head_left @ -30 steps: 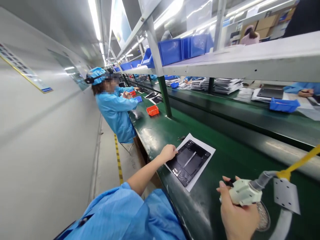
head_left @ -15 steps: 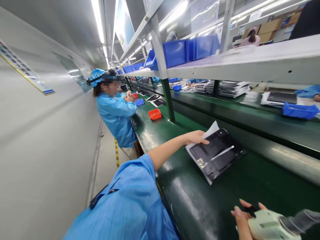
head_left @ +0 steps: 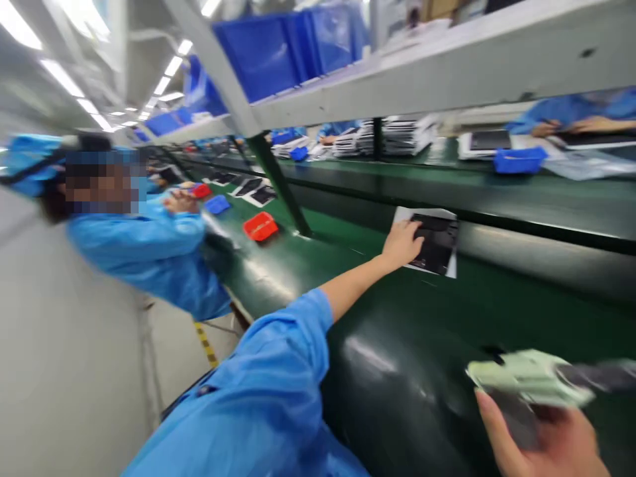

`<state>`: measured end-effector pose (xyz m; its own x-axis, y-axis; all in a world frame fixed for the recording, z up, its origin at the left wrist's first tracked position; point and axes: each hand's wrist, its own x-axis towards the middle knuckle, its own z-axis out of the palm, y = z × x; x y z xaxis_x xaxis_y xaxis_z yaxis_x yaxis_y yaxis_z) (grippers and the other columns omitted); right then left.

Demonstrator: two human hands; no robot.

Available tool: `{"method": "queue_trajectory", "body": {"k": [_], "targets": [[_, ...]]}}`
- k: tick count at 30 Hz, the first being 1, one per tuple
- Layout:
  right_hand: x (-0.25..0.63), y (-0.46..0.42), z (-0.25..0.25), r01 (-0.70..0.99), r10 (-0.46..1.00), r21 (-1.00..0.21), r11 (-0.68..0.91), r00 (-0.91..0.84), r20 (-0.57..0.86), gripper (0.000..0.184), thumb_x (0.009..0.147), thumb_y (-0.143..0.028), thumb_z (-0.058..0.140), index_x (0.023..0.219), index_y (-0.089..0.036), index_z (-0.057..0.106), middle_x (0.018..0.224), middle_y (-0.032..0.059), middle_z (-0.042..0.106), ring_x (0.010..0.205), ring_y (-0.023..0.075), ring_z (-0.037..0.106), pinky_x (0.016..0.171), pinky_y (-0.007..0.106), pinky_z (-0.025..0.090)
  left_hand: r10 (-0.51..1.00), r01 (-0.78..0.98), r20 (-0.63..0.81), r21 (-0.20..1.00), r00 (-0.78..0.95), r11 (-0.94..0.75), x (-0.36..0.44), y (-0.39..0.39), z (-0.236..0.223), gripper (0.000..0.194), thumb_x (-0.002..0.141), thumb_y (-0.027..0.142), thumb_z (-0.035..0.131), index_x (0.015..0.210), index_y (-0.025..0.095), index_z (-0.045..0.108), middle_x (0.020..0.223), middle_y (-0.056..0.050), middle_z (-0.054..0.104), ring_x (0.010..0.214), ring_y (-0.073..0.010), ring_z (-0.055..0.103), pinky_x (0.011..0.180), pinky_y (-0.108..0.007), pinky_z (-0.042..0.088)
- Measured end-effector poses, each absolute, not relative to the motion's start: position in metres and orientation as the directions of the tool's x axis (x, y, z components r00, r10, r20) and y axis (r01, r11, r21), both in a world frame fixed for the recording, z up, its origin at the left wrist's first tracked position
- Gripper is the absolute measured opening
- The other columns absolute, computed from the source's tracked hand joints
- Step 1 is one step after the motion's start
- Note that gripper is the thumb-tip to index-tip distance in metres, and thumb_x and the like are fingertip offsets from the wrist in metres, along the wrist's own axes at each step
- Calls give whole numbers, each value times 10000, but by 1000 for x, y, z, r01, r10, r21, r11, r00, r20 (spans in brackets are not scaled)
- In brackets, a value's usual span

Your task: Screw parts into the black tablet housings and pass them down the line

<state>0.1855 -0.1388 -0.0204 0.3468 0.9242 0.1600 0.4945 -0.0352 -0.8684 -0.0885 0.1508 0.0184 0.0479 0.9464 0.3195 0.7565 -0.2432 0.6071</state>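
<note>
My left hand (head_left: 403, 244) reaches across the green work surface (head_left: 382, 371). Its fingers are spread on the left side of a thin black panel (head_left: 437, 244), seemingly the inner side of a device cover. White paper (head_left: 451, 267) shows around the panel's edges, and both lie flat on the surface. At lower right, my right hand (head_left: 551, 440) is closed around a pale green hand tool (head_left: 531, 377) with a dark, thick cord or hose leading off to the right. The tool is blurred, so its exact kind is unclear.
A red bin (head_left: 260, 226) and a blue bin (head_left: 217, 204) stand farther along the bench, left of a green post (head_left: 281, 189). A co-worker in blue (head_left: 134, 245) sits at left. Stacked panels (head_left: 405, 136) lie beyond the raised ledge, beneath a white shelf (head_left: 447, 79).
My left hand has carried the panel and paper away from me and laid them flat. My right hand and the tool have turned. The camera view has swung right.
</note>
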Motion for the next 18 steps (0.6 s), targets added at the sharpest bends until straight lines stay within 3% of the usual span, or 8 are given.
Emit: {"method": "queue_trajectory", "body": {"k": [3,6,8,10,12,15,18], "targets": [[188,-134,-4,546,862,-837,34,407,301,844,758,-795,865,1362,-218,746,1230,186,828,1089,435,826,994,659,672,869,595,439,643,230,-482,-67,88,-6,331,1055,199,728,1382,204,784,1398,-155,793,1367,-325,721,1254,-531,577],[196,-122,8,491,867,-858,150,352,352,725,871,-659,867,1409,-198,713,1256,167,845,1078,340,849,994,564,705,874,484,390,728,290,-485,-51,32,-31,243,1043,201,748,1275,211,818,1308,-135,826,1288,-292,759,1205,-486,609],[207,-117,13,524,895,-837,156,284,344,602,921,-622,840,1336,-196,750,1222,153,855,1076,309,844,1044,566,696,885,453,357,763,301,-461,-45,14,-40,196,1045,179,738,1214,211,833,1263,-129,842,1252,-273,774,1181,-462,620],[220,-119,14,578,919,-804,136,230,321,593,923,-641,831,1310,-196,769,1237,154,851,1121,304,830,1086,567,690,887,427,365,780,282,-457,-43,11,-43,173,1058,174,713,1174,209,837,1230,-122,852,1210,-256,786,1128,-438,640],[230,-130,9,612,931,-787,77,238,276,730,907,-693,847,1435,-202,729,1426,179,802,1303,337,791,1183,608,654,893,400,374,800,252,-448,-43,19,-44,167,1058,176,698,1148,207,835,1200,-109,858,1141,-240,800,1013,-394,668],[237,-150,-12,733,938,-680,9,229,260,1108,837,-800,888,1685,-181,535,1721,249,603,1609,431,600,1361,714,495,896,359,371,824,243,-438,-41,30,-45,178,1034,168,685,1122,205,836,1150,-85,864,1044,-216,808,901,-344,671],[237,-156,-35,827,953,-562,16,157,258,1257,811,-839,891,1745,-134,431,1774,300,507,1689,484,485,1392,751,436,893,345,376,827,248,-444,-40,32,-46,189,1002,149,686,1091,203,844,1113,-79,869,990,-207,807,890,-339,674]]}}
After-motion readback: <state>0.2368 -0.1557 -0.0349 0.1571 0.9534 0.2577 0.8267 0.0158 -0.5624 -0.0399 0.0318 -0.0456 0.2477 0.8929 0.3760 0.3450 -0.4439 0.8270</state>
